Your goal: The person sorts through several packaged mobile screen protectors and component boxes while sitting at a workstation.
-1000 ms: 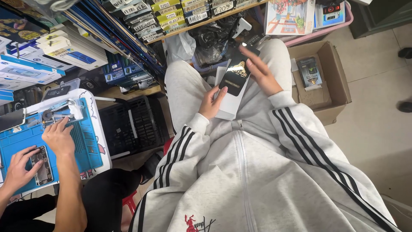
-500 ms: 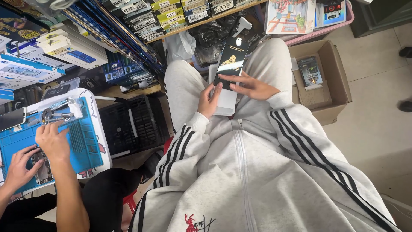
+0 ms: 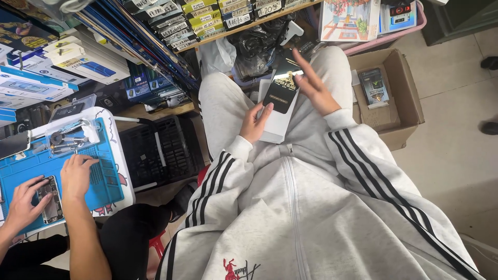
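At far left a co-worker's hands rest on a blue ribbed repair mat, one pinning down an opened phone. Further right, the person's left hand curls loosely around the lower edge of a flat white box lying on the grey fleece lap. A glossy black rectangular packet leans on that box. The right hand hovers spread wide, gripping nothing, fingers touching the packet's top edge. The step looks like sorting packets; next calls for a firmer pinch. A cardboard carton stands beside the right knee.
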